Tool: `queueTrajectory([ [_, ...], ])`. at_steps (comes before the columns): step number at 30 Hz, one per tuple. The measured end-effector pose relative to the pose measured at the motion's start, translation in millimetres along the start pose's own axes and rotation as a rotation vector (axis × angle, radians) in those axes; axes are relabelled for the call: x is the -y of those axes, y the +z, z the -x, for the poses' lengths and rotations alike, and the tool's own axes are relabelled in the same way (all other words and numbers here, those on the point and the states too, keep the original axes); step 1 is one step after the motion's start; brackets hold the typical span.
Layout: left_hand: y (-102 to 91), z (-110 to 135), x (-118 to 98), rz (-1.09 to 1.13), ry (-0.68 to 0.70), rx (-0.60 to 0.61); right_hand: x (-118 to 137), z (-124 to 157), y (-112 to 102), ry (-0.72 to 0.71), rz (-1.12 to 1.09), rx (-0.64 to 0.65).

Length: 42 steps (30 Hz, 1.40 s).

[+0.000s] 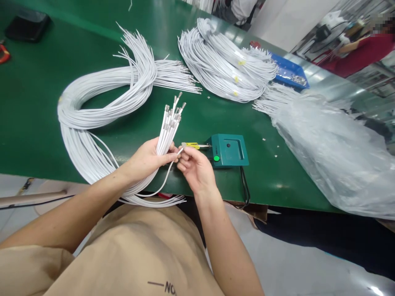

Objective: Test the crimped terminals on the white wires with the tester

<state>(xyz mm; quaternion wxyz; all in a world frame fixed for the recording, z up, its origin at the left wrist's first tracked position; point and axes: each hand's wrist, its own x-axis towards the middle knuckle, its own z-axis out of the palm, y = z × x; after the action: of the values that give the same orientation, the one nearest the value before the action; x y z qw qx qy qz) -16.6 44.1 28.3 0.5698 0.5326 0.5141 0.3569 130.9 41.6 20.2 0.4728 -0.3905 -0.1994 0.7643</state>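
My left hand (151, 154) is closed round a bundle of white wires (166, 142). Small metal terminals (173, 117) cap the upper ends of that bundle. One single white wire (168, 174) curves away from the rest, and my right hand (196, 164) pinches it near its end, close to my left thumb. Just beyond my fingertips is the yellow tip (191, 145) of a small teal machine (230, 150) with a green button (216, 158). Whether the wire touches that tip I cannot tell. The bundle's length loops left across the green table and back toward my lap.
A looped wire bundle (101, 92) lies at left, and a larger coil (225, 65) at the back. Behind it stands a blue tray (290, 72) of small metal parts. Clear plastic sheeting (333, 144) covers wires at right. A black cable (245, 187) hangs over the table's front edge. Another person's red sleeve (361, 53) shows at upper right.
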Motion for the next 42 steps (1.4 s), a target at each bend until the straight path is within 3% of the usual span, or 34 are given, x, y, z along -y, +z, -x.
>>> queueTrajectory([
  [3,0.4,1,-1,0.008,-0.005,0.011,2,0,1,0.065,-0.069,0.038],
  [6,3.2,2,-4,0.027,-0.014,0.053,9,0,3,-0.001,0.017,0.008],
  [10,4.9,4,-5,0.066,-0.017,0.119,17,-3,5,0.027,0.141,0.077],
  [16,1.0,4,-3,-0.002,0.007,0.059,14,-3,-4,0.154,-0.035,0.115],
  [19,0.5,3,-5,-0.047,0.010,0.047,11,1,-7,0.132,-0.055,0.090],
  [22,0.9,3,-7,-0.079,0.017,0.034,8,6,-6,0.023,0.018,0.021],
  [25,1.6,3,-5,-0.024,0.013,0.021,5,8,-2,-0.146,0.202,-0.079],
  [30,1.8,1,-1,0.292,-0.088,0.097,0,10,2,-0.392,0.607,-0.204],
  [34,-1.0,-3,2,0.410,-0.186,0.156,-5,8,-2,-0.734,1.122,-0.229],
  [37,-2.6,-8,5,0.444,-0.197,0.174,-6,6,-8,-0.959,1.529,-0.161],
  [39,-2.4,-11,8,0.440,-0.194,0.169,-2,5,-13,-1.005,1.715,-0.081],
  [42,-0.1,-14,10,0.398,-0.188,0.131,14,2,-18,-0.948,1.846,-0.031],
])
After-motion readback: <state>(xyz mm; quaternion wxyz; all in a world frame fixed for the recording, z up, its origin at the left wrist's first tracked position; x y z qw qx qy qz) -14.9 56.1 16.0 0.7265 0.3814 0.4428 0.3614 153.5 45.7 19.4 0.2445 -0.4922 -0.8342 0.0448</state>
